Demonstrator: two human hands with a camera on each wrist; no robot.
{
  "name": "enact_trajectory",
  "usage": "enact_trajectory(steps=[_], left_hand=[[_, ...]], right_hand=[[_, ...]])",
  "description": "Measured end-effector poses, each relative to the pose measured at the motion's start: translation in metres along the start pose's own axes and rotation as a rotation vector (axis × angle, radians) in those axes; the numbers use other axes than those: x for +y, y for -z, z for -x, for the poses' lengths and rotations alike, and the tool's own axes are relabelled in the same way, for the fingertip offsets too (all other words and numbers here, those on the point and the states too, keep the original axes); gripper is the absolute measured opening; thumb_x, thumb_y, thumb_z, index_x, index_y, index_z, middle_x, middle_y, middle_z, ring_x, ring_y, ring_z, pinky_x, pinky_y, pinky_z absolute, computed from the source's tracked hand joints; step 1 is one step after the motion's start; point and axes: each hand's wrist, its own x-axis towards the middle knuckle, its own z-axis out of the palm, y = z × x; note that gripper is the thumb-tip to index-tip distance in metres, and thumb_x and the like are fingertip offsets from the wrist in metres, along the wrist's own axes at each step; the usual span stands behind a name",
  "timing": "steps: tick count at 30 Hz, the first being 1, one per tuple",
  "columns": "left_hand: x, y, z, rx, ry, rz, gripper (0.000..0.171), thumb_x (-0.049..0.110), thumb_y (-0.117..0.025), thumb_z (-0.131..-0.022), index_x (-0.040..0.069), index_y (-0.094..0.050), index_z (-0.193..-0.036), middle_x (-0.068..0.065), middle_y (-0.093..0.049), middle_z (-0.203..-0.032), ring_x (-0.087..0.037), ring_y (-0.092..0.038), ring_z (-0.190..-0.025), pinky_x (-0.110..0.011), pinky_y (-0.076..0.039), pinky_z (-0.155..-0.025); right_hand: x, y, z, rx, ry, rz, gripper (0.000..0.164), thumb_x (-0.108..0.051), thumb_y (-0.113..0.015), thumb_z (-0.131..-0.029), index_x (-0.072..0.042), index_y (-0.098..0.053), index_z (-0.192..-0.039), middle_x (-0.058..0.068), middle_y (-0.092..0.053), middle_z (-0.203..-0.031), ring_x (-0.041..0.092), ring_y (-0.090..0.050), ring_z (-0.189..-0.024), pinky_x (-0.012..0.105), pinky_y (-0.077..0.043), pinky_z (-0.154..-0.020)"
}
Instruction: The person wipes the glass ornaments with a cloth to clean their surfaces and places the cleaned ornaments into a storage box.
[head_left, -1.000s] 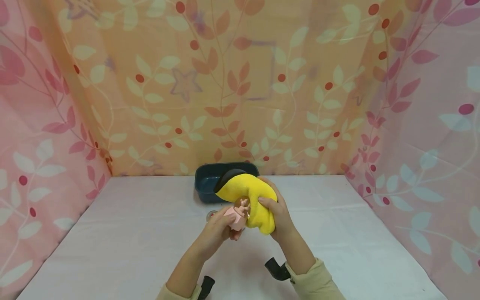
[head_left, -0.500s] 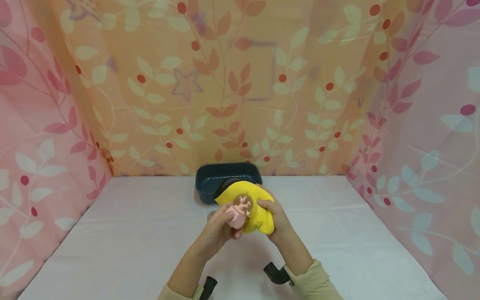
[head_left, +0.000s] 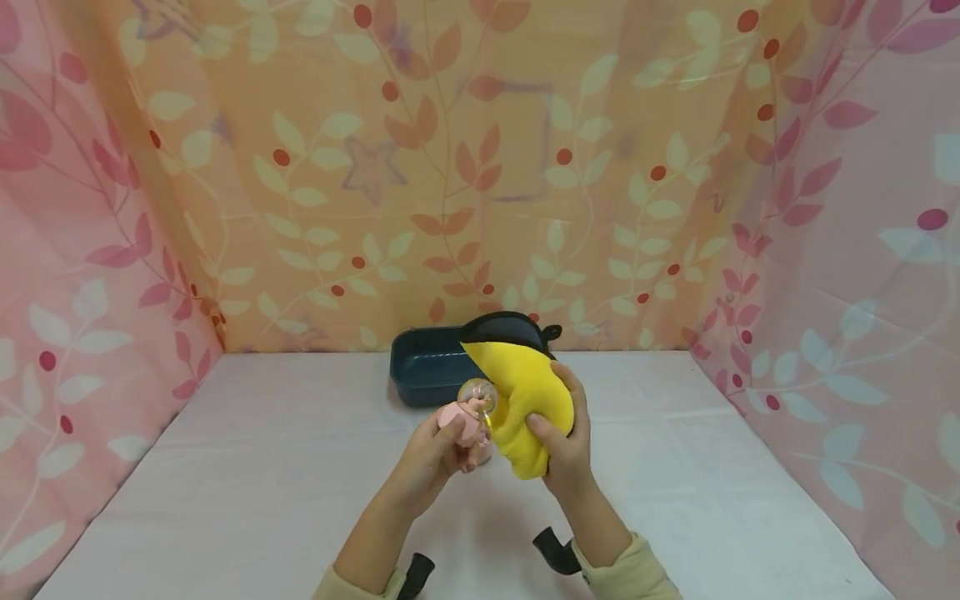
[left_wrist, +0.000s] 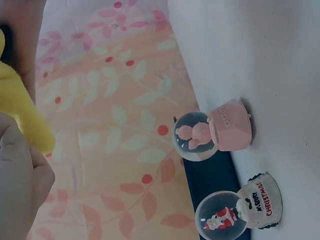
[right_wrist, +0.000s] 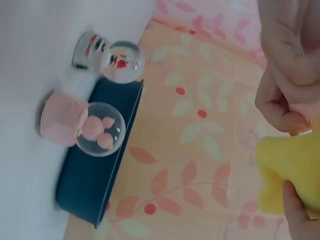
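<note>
In the head view my left hand (head_left: 431, 454) grips the pink base of a snow globe (head_left: 477, 395), glass dome upward, with small pink figures inside. Beside it, my right hand (head_left: 568, 442) holds a bunched yellow cleaning cloth (head_left: 528, 392) with a black backing (head_left: 504, 327) and a small loop, thumb pressed into the yellow side. The cloth's left edge is right at the dome. In the right wrist view the left hand's fingers (right_wrist: 285, 75) and the cloth (right_wrist: 290, 170) show, while the held globe is mostly hidden.
On the white table stand a second pink snow globe (left_wrist: 230, 127) and one with a Santa figure and a "Merry Christmas" base (left_wrist: 262, 202). Behind them is a dark blue basin (head_left: 423, 367). Floral curtains (head_left: 480, 208) enclose the table at back and sides.
The cloth has moved from behind and around the globe to its right, and its black backing has swung up into view. The left hand has tilted the globe slightly leftward.
</note>
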Motion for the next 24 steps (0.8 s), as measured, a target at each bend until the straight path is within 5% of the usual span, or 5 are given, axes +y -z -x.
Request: enact_trajectory(steps=[5,9,15,24], left_hand=[[-0.001,-0.003,-0.001,0.000,-0.018,-0.014,0.034,0.043,-0.043,-0.101,0.010,-0.051,-0.097,-0.001,-0.050,-0.086,-0.009,-0.050,-0.066,-0.020,-0.044,-0.063],[-0.001,-0.004,0.000,0.005,-0.012,-0.048,0.035,0.045,-0.038,-0.102,0.016,-0.051,-0.089,-0.002,-0.047,-0.090,-0.010,-0.050,-0.067,-0.020,-0.045,-0.064],[0.003,-0.006,0.002,0.089,0.077,-0.137,0.041,0.047,-0.034,-0.104,0.009,-0.050,-0.106,-0.006,-0.050,-0.094,-0.012,-0.048,-0.069,-0.022,-0.043,-0.063],[0.003,-0.005,0.003,0.102,0.109,-0.201,0.043,0.041,-0.032,-0.105,0.001,-0.048,-0.114,-0.006,-0.050,-0.087,-0.014,-0.047,-0.069,-0.023,-0.040,-0.062]], right_hand=[[0.004,-0.008,0.002,-0.155,0.293,0.294,0.057,-0.012,-0.065,-0.087,-0.023,-0.044,-0.139,0.004,-0.049,-0.115,0.016,-0.049,-0.089,0.025,-0.048,-0.073],[0.007,-0.013,0.001,-0.260,0.394,0.419,0.055,-0.020,-0.066,-0.092,-0.017,-0.040,-0.140,0.013,-0.046,-0.118,0.021,-0.048,-0.091,0.030,-0.048,-0.073],[0.010,-0.014,0.000,-0.298,0.369,0.461,0.059,-0.027,-0.068,-0.092,-0.014,-0.038,-0.141,0.017,-0.041,-0.128,0.024,-0.047,-0.096,0.033,-0.047,-0.075],[0.008,-0.016,0.001,-0.219,0.285,0.522,0.065,0.002,-0.070,-0.077,-0.005,-0.040,-0.133,0.018,-0.047,-0.118,0.022,-0.050,-0.088,0.031,-0.050,-0.071]])
